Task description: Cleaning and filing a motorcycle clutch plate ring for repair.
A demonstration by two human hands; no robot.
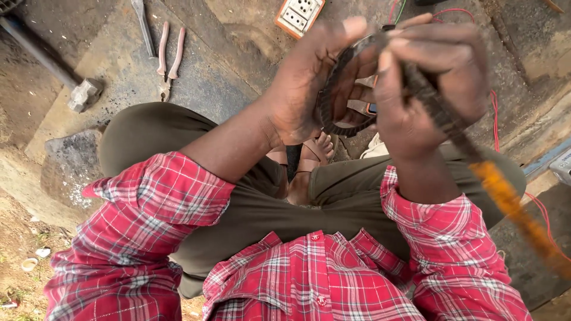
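Left hand [309, 89] was curled shut around a dark toothed ring [333, 101], a black, greasy, ridged band, part hidden by fingers, sitting at 12 o'clock of the view above the knees. Right hand [428, 89] was clenched on a dark rod-like tool [443, 119] with an orange handle [511, 205] running out toward 4 o'clock, blurred. Pliers [168, 56] lay on the concrete floor [226, 89] at 11 o'clock, a hammer [53, 65] at 10, a socket board [299, 16] at 12.

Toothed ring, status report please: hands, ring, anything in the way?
Left hand grips toothed ring. Right hand holds orange-handled tool against it. Ring raised over lap. Pliers and hammer lie apart on ground; nothing blocking.
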